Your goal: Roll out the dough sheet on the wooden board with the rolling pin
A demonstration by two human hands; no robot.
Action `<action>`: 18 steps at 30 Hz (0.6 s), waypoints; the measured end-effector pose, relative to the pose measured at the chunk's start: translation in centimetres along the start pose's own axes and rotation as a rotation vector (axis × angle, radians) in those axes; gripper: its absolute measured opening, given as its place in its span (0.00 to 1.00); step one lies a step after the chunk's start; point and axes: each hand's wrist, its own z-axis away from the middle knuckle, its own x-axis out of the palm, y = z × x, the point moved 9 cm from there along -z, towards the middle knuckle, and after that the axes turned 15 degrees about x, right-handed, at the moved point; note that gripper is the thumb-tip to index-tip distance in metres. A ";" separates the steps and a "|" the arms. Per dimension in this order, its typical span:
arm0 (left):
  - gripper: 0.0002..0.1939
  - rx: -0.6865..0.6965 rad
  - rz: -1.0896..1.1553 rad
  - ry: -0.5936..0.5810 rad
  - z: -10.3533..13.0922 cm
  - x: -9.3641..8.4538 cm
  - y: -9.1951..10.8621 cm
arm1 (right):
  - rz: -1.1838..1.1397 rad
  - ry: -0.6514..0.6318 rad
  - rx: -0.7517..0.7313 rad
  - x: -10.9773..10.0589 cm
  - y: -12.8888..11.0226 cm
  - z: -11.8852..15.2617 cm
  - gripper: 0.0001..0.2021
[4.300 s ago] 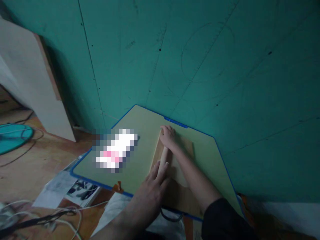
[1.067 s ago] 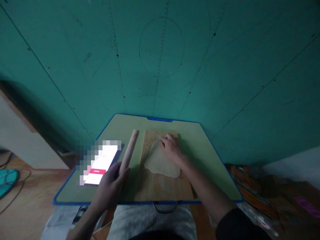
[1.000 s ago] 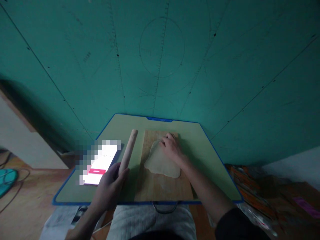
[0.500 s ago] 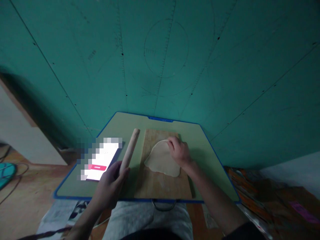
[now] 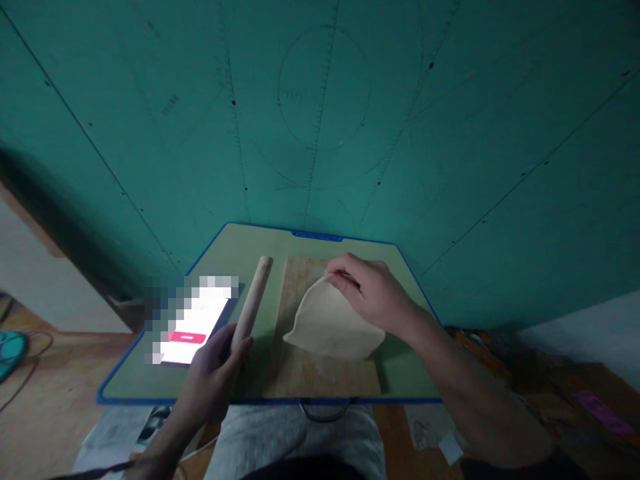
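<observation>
My left hand [image 5: 217, 363] is wrapped round the near end of a wooden rolling pin [image 5: 254, 297], which slants away over the table left of the board. At the far edge of a flat, pale sheet of dough [image 5: 327, 323], my right hand [image 5: 367, 287] pinches it between thumb and fingers. The dough's far side is raised in that grip. Its lower edge hangs over or rests near the wooden board [image 5: 320, 383]; how much touches the wood I cannot tell. My right hand hides part of the sheet and the board's far right corner.
A lit phone or tablet [image 5: 193, 327], partly pixelated, lies left of the rolling pin. The small table [image 5: 145, 380] has a blue rim and a metal handle [image 5: 324, 417] at its front. A green wall [image 5: 320, 133] rises behind it. Cardboard [image 5: 575, 407] lies at the right.
My right hand has risen with the dough's far edge, and the sheet has lifted and spread to the right. My left hand still holds the rolling pin. The view has shifted slightly.
</observation>
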 end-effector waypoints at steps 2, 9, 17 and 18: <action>0.29 0.007 -0.006 0.003 -0.1 -0.1 0.1 | -0.005 -0.093 0.028 1.8 1.5 -1.9 0.10; 0.29 -0.010 0.010 0.000 0.1 0.1 -0.3 | 0.224 -0.147 0.309 7.4 11.8 -3.4 0.13; 0.27 0.017 -0.021 -0.046 -0.3 0.3 0.1 | 0.198 -0.161 0.332 10.0 14.6 0.4 0.20; 0.27 0.018 -0.052 -0.062 -0.5 0.4 0.2 | 0.204 -0.158 0.313 10.3 14.1 0.4 0.20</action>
